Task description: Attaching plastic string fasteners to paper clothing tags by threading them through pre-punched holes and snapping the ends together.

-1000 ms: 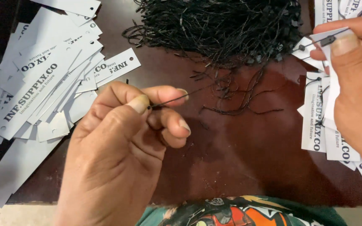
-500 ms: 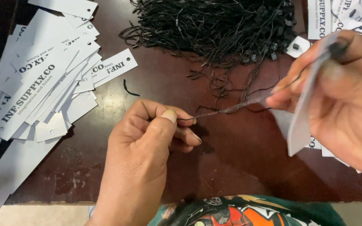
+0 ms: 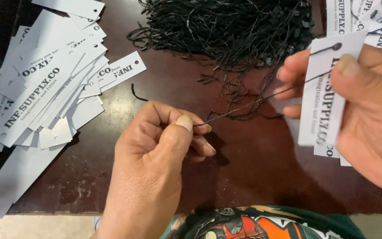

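My left hand [image 3: 158, 152] pinches one end of a thin black string [image 3: 248, 104] between thumb and forefinger, low over the dark brown table [image 3: 261, 168]. The string runs up and to the right through the punched hole of a white paper tag [image 3: 326, 95]. My right hand [image 3: 363, 110] holds that tag upright, thumb pressed on its face, fingers behind it. The string is taut between the two hands.
A tangled heap of black strings [image 3: 226, 28] lies at the table's far side. A spread pile of white tags [image 3: 45, 88] covers the left part, and more tags [image 3: 368, 17] lie at the top right. A short black string scrap [image 3: 137, 94] rests near the left pile.
My right hand has turned the tag to face me and lifted it. The string now passes through the tag's hole and is drawn tight. My left hand shifted slightly lower and right.
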